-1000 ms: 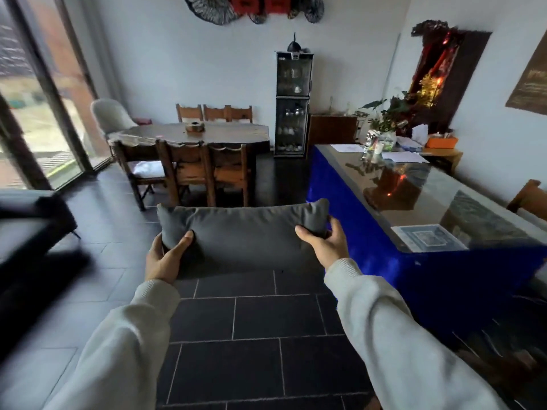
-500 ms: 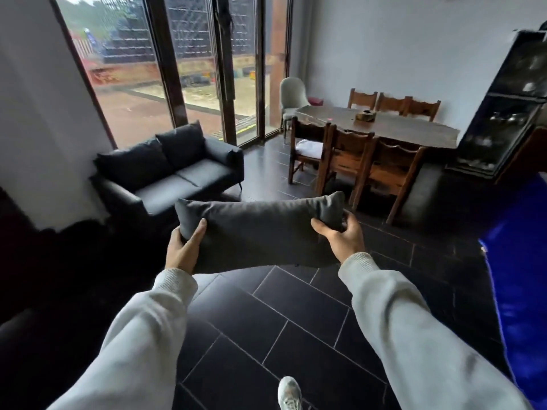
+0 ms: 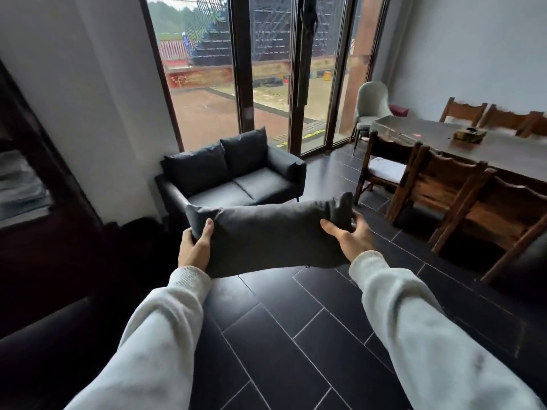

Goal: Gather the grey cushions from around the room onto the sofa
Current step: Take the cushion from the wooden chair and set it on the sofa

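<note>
Now, line by line:
Cushion [image 3: 275, 235]: grey, long, held level in the air above the tiled floor [image 3: 296, 335], near side of the sofa and not touching it.
Left hand [image 3: 194, 247]: grasping the cushion's left end, thumb on top.
Right hand [image 3: 349, 236]: grasping the cushion's right end, fingers wrapped behind it.
Sofa [image 3: 233, 179]: dark two-seater, far centre, against the white wall by the glass doors [image 3: 266, 84]; seat bare, two back pads upright.
Table [image 3: 473, 143]: far right, wooden chairs [image 3: 438, 184] along its near side.
</note>
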### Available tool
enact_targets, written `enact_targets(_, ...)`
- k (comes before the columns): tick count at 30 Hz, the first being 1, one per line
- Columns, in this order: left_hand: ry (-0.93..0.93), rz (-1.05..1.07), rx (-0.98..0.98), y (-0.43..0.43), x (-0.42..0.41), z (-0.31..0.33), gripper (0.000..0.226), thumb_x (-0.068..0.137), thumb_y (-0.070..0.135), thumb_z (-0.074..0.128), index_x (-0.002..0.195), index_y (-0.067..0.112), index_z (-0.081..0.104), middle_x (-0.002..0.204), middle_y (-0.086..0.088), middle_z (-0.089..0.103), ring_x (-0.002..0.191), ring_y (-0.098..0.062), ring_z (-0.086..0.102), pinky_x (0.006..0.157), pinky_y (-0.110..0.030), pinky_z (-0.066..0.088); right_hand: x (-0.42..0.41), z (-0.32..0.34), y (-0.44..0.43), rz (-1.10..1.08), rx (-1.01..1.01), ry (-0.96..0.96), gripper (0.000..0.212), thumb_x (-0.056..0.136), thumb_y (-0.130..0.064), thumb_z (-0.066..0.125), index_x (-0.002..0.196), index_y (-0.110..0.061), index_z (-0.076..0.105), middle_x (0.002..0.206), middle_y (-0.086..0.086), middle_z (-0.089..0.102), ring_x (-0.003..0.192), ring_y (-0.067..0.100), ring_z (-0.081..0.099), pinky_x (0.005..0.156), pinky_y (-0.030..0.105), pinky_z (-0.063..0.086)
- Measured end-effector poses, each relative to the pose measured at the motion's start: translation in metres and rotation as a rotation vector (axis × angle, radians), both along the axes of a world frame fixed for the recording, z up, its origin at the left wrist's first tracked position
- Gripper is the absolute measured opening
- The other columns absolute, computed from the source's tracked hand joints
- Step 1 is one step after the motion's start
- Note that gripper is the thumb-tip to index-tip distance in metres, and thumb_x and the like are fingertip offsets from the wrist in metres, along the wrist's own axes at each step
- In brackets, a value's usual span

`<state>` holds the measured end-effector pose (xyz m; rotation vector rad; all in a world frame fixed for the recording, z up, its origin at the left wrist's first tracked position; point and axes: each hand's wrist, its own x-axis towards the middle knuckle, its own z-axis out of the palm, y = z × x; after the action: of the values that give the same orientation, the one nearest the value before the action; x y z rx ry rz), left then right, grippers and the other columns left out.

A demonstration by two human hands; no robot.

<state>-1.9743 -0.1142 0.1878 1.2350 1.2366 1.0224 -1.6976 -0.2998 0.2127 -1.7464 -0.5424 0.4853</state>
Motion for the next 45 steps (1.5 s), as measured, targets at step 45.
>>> enact_targets(45,0.159,0.134,-0.176,0.684,0.338,-0.049,0.078,0.090,0.067,0.061,0.146,0.013,0.049,0.122,0.004,0.053,0.118,-0.018,0.053,0.092,-0.023,0.031,0.383,-0.051,0.745,0.267,-0.100,0.007,0.116,0.052,-0.069,0.085,0.155,-0.040,0.042,0.150,-0.004,0.056,0.137,0.022,0.054,0.119,0.047,0.042)
